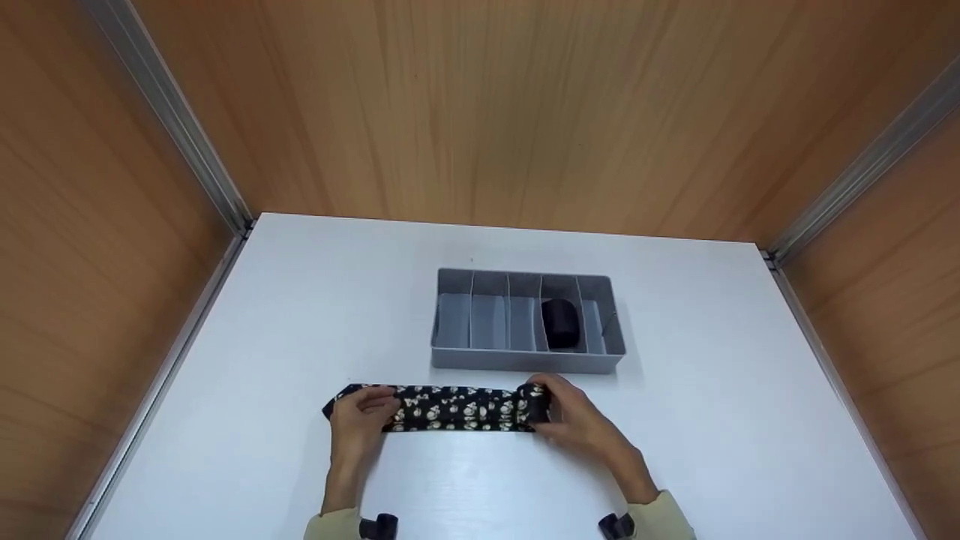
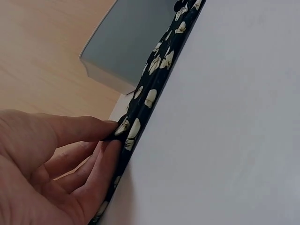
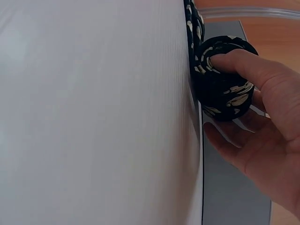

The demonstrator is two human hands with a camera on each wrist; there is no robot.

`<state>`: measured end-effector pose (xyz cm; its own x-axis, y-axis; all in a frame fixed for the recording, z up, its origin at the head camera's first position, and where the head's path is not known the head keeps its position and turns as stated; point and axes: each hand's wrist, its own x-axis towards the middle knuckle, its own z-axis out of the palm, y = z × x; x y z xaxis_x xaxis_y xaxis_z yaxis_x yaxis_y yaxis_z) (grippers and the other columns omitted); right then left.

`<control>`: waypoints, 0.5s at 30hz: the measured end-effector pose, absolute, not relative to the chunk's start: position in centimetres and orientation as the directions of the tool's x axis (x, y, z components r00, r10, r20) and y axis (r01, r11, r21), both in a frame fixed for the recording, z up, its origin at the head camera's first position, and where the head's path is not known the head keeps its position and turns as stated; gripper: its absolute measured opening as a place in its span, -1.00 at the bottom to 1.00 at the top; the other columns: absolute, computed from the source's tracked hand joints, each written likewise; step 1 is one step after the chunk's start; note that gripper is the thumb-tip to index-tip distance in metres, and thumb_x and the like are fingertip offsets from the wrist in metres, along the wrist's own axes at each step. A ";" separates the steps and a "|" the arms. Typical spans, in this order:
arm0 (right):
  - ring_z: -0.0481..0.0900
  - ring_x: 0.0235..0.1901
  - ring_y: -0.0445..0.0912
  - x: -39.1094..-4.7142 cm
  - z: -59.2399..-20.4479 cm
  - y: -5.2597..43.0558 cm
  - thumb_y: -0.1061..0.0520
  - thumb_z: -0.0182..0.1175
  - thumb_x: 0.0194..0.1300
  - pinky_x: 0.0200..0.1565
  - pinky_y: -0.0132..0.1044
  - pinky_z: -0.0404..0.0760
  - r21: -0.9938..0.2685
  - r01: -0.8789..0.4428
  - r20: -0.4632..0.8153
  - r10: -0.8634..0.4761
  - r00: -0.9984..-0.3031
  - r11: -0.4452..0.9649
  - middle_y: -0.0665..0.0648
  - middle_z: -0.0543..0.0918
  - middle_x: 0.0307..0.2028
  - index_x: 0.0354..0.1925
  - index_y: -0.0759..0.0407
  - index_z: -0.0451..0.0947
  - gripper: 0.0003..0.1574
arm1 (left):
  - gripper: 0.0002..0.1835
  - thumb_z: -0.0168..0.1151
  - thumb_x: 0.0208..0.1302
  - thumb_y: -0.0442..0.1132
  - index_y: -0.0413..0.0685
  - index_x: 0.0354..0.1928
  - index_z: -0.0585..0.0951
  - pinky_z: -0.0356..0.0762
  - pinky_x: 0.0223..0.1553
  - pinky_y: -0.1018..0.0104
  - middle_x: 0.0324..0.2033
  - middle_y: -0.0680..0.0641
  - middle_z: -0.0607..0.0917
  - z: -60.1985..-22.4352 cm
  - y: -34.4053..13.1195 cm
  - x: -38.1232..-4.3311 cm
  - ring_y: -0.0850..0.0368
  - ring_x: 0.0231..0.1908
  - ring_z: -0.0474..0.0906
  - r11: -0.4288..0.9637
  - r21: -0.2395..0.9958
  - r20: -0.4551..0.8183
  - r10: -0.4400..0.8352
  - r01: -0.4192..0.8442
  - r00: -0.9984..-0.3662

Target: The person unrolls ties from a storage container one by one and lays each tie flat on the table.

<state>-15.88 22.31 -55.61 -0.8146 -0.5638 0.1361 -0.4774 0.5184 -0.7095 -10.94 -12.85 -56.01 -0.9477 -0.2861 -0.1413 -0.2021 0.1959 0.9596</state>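
A black necktie (image 1: 454, 411) with a cream pattern lies across the white table, its pointed end at the left. The left hand (image 1: 358, 421) pinches the fabric near that point; in the left wrist view, thumb and forefinger close on the tie's edge. At the other end the tie is wound into a thick roll (image 3: 229, 96). The right hand (image 1: 579, 420) grips this roll, with the thumb on its spiral side and the fingers around the far side. Part of the pointed end is hidden under the left hand.
Just behind the tie stands a grey divided box (image 1: 525, 361). One compartment, second from the right, holds a dark rolled item (image 1: 561, 324). Wooden panels (image 1: 480, 112) enclose the white table (image 1: 712, 337) at the back and both sides.
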 end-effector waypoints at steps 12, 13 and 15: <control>0.50 0.27 0.12 -15.8 -55.1 23.2 0.31 0.52 0.13 0.32 0.06 0.43 -0.712 -0.455 0.105 -0.559 -0.823 0.535 0.17 0.57 0.20 0.28 0.21 0.43 -0.21 | -0.63 0.41 0.29 -0.39 -0.33 0.12 0.65 0.60 -0.19 0.49 -0.19 -0.19 0.78 -56.3 -13.4 -11.1 0.08 -0.15 0.71 0.142 0.959 -0.197 -0.287 -0.245 -0.938; 0.50 0.27 0.13 -15.8 -55.0 23.3 0.30 0.52 0.13 0.32 0.08 0.44 -0.707 -0.457 0.105 -0.560 -0.822 0.539 0.18 0.57 0.20 0.28 0.22 0.43 -0.21 | -0.63 0.41 0.29 -0.39 -0.34 0.12 0.64 0.60 -0.19 0.49 -0.19 -0.19 0.78 -56.2 -13.3 -11.1 0.07 -0.15 0.71 0.139 0.960 -0.197 -0.284 -0.243 -0.939; 0.50 0.27 0.15 -15.8 -55.0 23.6 0.31 0.52 0.13 0.31 0.09 0.44 -0.702 -0.455 0.101 -0.556 -0.825 0.547 0.18 0.57 0.20 0.27 0.22 0.43 -0.22 | -0.64 0.42 0.29 -0.39 -0.34 0.11 0.65 0.60 -0.19 0.49 -0.19 -0.20 0.78 -56.2 -13.3 -11.2 0.06 -0.15 0.72 0.137 0.960 -0.197 -0.280 -0.243 -0.939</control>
<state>-15.80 23.61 -55.01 -0.8248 -0.5564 0.1005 -0.4549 0.5474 -0.7024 -11.18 -13.28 -56.22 -0.9394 -0.2802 -0.1974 -0.2427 0.1370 0.9604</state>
